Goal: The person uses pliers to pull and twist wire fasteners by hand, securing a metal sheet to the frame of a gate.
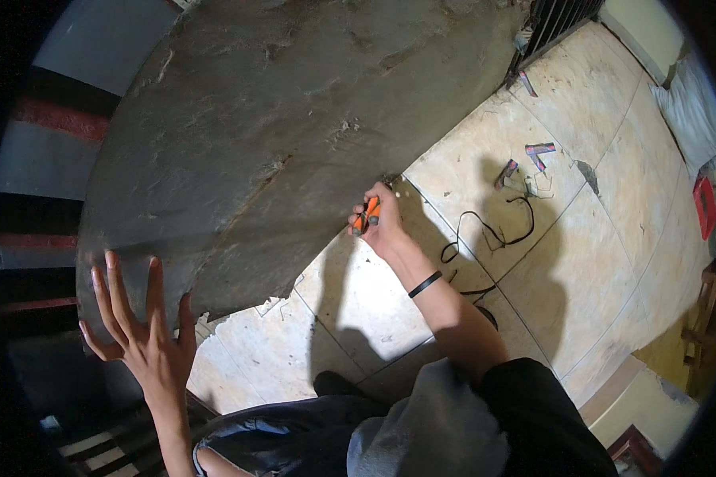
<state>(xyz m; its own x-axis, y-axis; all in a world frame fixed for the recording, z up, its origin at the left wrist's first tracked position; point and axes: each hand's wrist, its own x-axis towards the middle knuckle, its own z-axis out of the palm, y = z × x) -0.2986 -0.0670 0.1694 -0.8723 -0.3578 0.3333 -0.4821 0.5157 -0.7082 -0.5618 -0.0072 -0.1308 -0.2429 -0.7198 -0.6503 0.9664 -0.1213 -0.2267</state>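
Observation:
My right hand (383, 225) is closed around pliers (366, 216) with orange-and-black handles. Their jaws are mostly hidden by my fingers, close to the line where a rough grey cement surface (310, 95) meets the pale floor tiles (374, 298). A dark band circles my right wrist. Over on the left, my left hand (147, 326) has its fingers spread and holds nothing. It is in front of the lower left part of the cement surface; whether the fingertips touch it I cannot tell.
A black cord (493, 234) lies looped on the tiles to the right. Beyond it are small cylindrical pieces (539, 149) and thin wire bits. Black metal bars (561, 24) stand at the far right. A pale sack (688, 107) and a red object (704, 207) are along the right edge.

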